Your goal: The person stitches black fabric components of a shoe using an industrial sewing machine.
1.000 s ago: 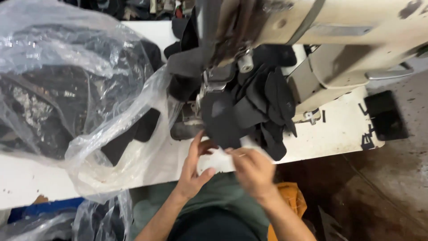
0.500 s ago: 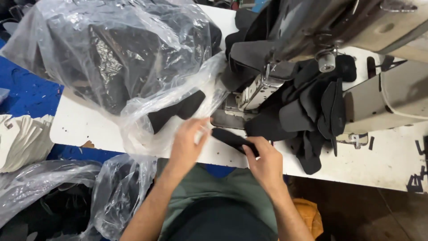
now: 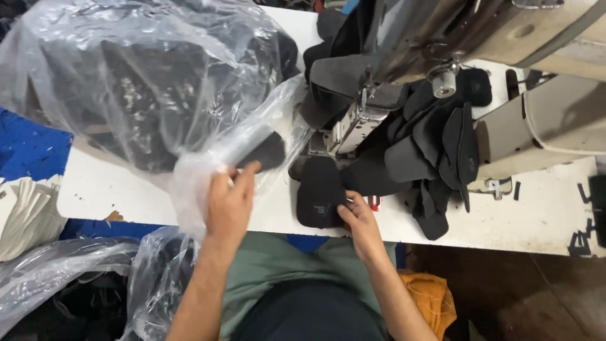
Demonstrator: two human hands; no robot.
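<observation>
My left hand [image 3: 231, 201] reaches into the mouth of a big clear plastic bag [image 3: 145, 82] full of black pieces; its fingertips touch a black padded piece [image 3: 268, 151] at the bag's opening. My right hand [image 3: 358, 218] pinches the lower right edge of a black tongue-shaped piece [image 3: 320, 191] that lies flat on the white table [image 3: 536, 215], just in front of the sewing machine's needle area [image 3: 353, 123]. A heap of sewn black pieces [image 3: 435, 151] hangs to the right of the needle.
The cream sewing machine body [image 3: 543, 126] fills the upper right. A stack of white pieces [image 3: 22, 215] sits at far left over blue cloth. More clear plastic bags [image 3: 82, 278] lie below the table's edge. An orange cloth [image 3: 432, 297] is by my right side.
My view has shifted. My left hand moved left into the plastic bag. My right hand laid the black piece flat on the table in front of the needle.
</observation>
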